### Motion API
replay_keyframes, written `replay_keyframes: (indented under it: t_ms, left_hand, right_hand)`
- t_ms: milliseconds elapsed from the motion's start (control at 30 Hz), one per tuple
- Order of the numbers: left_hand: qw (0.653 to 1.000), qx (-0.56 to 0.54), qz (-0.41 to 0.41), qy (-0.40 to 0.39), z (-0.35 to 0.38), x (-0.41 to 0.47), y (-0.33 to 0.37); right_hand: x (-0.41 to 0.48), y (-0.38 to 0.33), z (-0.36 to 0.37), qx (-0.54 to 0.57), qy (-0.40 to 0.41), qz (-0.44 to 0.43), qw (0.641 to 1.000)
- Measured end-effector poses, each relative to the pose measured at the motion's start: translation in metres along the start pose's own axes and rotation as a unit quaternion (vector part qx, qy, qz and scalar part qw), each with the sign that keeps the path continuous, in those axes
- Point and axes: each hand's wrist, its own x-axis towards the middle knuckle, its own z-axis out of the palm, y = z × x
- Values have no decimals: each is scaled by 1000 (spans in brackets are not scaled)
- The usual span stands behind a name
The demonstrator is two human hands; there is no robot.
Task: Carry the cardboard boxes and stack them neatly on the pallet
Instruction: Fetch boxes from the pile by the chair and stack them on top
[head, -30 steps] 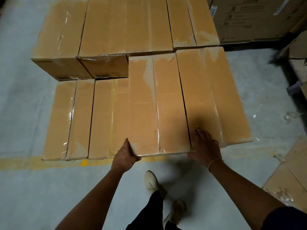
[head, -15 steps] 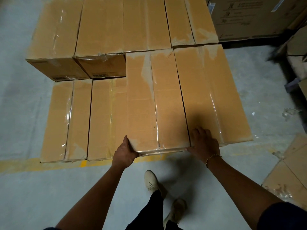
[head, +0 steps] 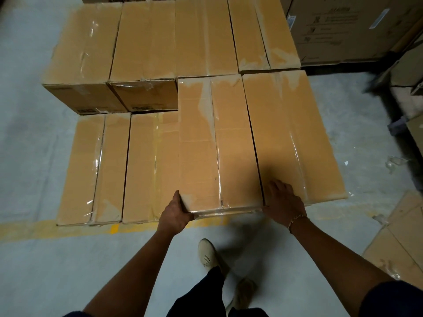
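Observation:
Several taped cardboard boxes stand in two layers; the pallet under them is hidden. The upper-layer box in the middle (head: 217, 143) lies between a lower box (head: 151, 165) on its left and an equally high box (head: 290, 133) on its right. My left hand (head: 176, 213) grips its near-left corner, thumb on the side. My right hand (head: 282, 200) rests over the near edge at the seam between the two upper boxes, fingers spread flat on top. Behind them runs a back row of upper boxes (head: 146, 42).
A yellow line (head: 34, 227) crosses the concrete floor along the stack's near edge. A large printed carton (head: 343, 28) stands at the back right. Flattened cardboard (head: 402, 236) lies on the floor to the right. My shoes (head: 208, 255) are just short of the stack.
My left hand has slid from the box's side to its near-left corner. The box and my right hand have hardly moved.

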Motion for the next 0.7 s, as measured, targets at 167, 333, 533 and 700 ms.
replay_keyframes:
  t_ms: [167,333,533,700]
  left_hand:
    - [1000,9,-11,-16,0,-9,5]
    - [999,19,-20,-27,-3,-10,1]
    - [999,24,-29,11,4,-34,13]
    - [996,16,-16,86,5,-86,40]
  right_hand:
    - [0,9,-1,32,-41,-24,998]
    - [-1,11,2,50,-58,-32,997]
    - [-19,21,-17,77,-93,-52,991]
    - [-45,37,-50,20,-84,-107,991]
